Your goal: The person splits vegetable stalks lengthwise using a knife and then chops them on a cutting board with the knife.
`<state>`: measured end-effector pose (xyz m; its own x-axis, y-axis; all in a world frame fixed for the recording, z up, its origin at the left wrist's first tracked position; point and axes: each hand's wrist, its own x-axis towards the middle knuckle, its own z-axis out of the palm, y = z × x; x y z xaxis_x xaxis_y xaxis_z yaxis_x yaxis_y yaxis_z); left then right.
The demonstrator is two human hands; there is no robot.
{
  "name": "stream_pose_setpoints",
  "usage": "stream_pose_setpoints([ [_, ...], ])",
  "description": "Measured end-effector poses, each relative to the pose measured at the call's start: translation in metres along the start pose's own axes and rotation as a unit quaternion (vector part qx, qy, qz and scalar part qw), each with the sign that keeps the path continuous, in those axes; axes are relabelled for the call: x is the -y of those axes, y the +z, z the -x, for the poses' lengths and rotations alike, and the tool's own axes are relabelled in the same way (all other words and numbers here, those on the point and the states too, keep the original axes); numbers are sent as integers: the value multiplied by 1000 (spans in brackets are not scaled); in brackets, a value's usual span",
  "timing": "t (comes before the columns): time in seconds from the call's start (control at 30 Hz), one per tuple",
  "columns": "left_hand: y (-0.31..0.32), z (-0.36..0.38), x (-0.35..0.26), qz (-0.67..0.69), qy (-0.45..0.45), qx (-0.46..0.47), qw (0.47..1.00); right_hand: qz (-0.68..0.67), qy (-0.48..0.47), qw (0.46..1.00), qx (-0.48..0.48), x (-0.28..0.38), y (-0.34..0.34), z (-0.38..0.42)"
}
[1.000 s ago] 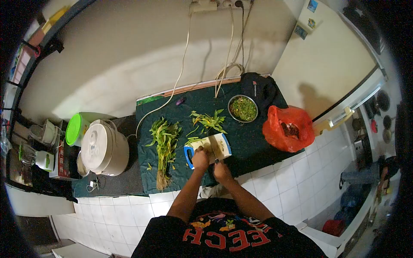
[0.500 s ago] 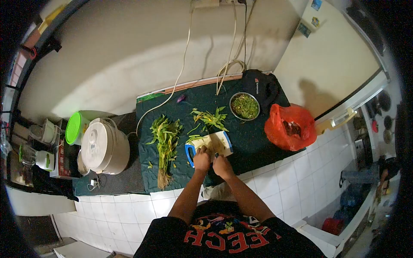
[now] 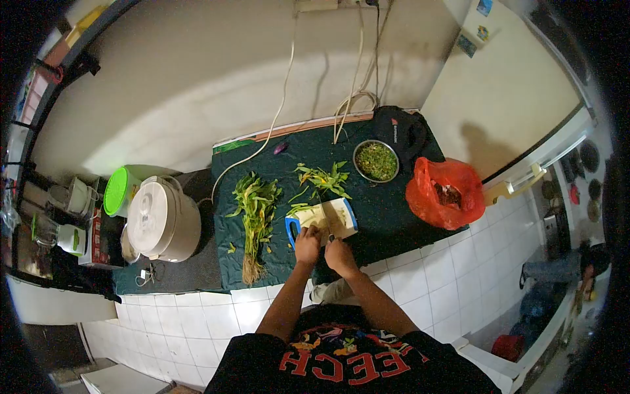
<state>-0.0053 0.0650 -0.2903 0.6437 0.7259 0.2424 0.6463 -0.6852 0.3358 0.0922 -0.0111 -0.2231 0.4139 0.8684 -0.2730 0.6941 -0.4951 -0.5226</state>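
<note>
A white cutting board [image 3: 346, 214] with blue ends lies on the dark green cloth in front of me. My left hand [image 3: 308, 245] rests on its left part with the fingers curled down; what lies under them is hidden. Close beside it, my right hand [image 3: 340, 257] is closed around the dark handle of a knife [image 3: 331, 238], whose blade I can barely make out against the board. Just past the board lie loose green leafy stems [image 3: 323, 178]. To the left, a bunch of leafy greens [image 3: 254, 213] lies with its roots toward me.
A metal bowl of chopped greens [image 3: 376, 161] stands at the back right, beside a black bag [image 3: 401, 134]. A red plastic bag [image 3: 430, 197] sits at the right edge. Left are a white rice cooker [image 3: 164, 217] and a green-lidded container [image 3: 118, 190]. A cable [image 3: 252, 156] crosses the cloth.
The view has shifted slightly, so the table's things sit a little further right. Both hands stay at the board, close together, with the knife still in the right one.
</note>
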Motion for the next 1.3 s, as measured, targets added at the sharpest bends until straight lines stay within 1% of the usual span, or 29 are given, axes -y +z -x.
stream_pose_setpoints([
  [0.07,-5,0,-3,4,-5,2,1000,-58,71,996,-3,-10,19,3],
  [0.17,-2,4,0,3,-11,7,1000,-79,46,996,-15,-11,16,-5],
  [0.2,-1,1,0,0,-9,5,1000,-64,43,997,19,-6,5,-8],
  [0.23,0,0,-1,0,-8,3,1000,-64,42,997,17,-6,2,-10],
  [0.3,-2,-2,-1,2,-28,34,999,16,-30,999,33,-5,-1,-12],
  [0.43,-2,-2,-3,4,-35,40,999,-10,-20,1000,4,-10,15,-3],
  [0.5,-2,-2,-4,-15,-44,11,999,-67,47,996,-18,-14,22,-2],
  [0.6,-6,-2,-8,-8,-30,-2,1000,-63,55,996,-22,-19,22,-1],
  [0.63,-4,-2,-8,-8,-30,-3,1000,-63,55,996,-22,-19,20,0],
  [0.7,-4,-3,-7,-91,6,33,995,-47,36,998,0,-19,15,-1],
  [0.73,-5,-4,-6,-91,6,32,995,-47,34,998,-1,-18,14,-1],
  [0.8,-6,-4,-6,-109,24,59,992,-58,26,998,-1,-18,11,-2],
  [0.9,-5,-4,-2,-109,42,49,992,-64,10,998,11,-19,3,-8],
  [1.03,3,-3,1,-79,30,42,996,-18,-14,999,31,-15,4,-5],
  [1.1,1,-2,-2,-91,22,8,996,-75,41,996,-2,-16,20,2],
  [1.17,-7,-1,-9,-75,8,10,997,-68,50,996,-15,-21,30,0],
  [1.23,-7,1,-11,-59,-6,10,998,-82,14,997,-3,-19,25,-9],
  [1.27,-7,1,-10,-41,-20,14,999,-82,14,996,-4,-18,22,-14],
  [1.3,-1,0,-8,-24,-33,18,999,-60,0,998,20,-15,14,-19],
])
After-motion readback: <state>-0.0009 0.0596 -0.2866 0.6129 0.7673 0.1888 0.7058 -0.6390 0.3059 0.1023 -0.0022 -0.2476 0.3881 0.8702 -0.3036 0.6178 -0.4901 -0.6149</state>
